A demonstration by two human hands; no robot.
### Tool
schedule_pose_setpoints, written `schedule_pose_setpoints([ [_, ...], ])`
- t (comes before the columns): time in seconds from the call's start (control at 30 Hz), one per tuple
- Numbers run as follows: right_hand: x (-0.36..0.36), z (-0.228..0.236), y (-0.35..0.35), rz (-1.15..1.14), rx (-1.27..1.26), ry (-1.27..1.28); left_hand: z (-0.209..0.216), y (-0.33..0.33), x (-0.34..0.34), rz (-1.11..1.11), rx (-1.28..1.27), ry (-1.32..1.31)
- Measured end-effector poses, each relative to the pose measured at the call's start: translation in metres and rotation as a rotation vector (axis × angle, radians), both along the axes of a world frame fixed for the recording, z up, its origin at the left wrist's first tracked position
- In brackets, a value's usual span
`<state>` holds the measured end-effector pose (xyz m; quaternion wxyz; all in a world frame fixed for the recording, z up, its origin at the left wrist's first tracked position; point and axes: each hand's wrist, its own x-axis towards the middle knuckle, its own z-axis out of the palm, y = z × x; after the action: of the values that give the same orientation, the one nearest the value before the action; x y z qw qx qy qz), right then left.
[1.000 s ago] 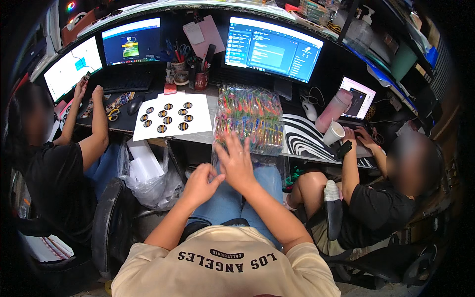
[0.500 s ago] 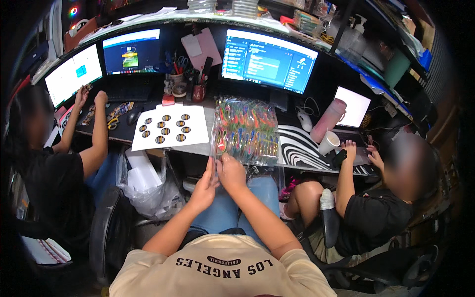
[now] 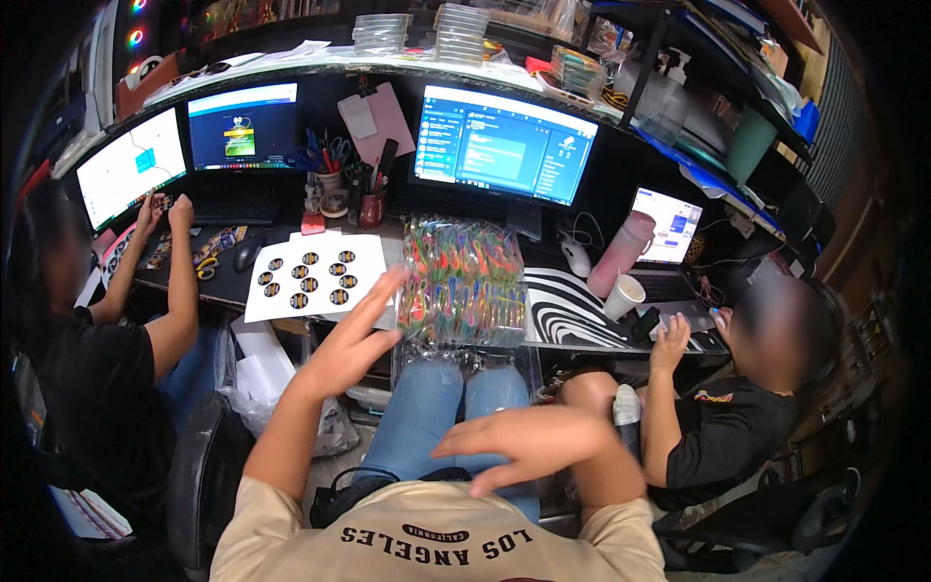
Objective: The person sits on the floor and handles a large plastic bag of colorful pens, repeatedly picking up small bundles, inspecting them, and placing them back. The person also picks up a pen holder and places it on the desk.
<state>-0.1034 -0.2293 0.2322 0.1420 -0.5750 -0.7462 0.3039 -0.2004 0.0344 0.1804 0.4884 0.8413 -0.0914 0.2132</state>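
Observation:
A clear plastic pack of small multicoloured pieces in two rows [image 3: 464, 281] lies at the desk's front edge, its loose plastic hanging toward my knees. My left hand [image 3: 354, 339] hovers by the pack's lower left side with its fingers stretched out and nothing in it. Whether a fingertip touches the plastic I cannot tell. Over my lap, my right hand [image 3: 529, 444] is turned sideways, thumb apart from the fingers, holding nothing. Left of the pack lies a white sheet of round black stickers [image 3: 325, 276].
A black-and-white patterned mat [image 3: 572, 315], a white cup [image 3: 624, 296] and a pink tumbler [image 3: 621, 254] are to the right. A monitor [image 3: 504, 145] stands behind the pack. Two people sit at either side, one handling something small, one at a laptop [image 3: 667, 228].
Both hands have let go of the pack's near edge. My right hand has drawn back over my lap, while my left has opened and moved left. The pack now lies flat.

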Motion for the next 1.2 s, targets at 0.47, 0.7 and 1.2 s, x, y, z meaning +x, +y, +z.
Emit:
schedule_pose_setpoints([
  [0.47, 0.174, 0.231, 0.032, -0.951, 1.130, -0.400, -0.040, -0.032, 0.112, 0.106, 0.955, 0.376],
  [0.7, 0.263, 0.265, 0.126, -1.227, 1.005, -0.930, -0.047, -0.049, 0.074, 0.001, 1.009, 0.275],
  [1.2, 0.285, 0.243, 0.150, -1.426, 0.857, -1.022, 0.006, -0.049, 0.014, -0.716, 0.112, 0.203],
])
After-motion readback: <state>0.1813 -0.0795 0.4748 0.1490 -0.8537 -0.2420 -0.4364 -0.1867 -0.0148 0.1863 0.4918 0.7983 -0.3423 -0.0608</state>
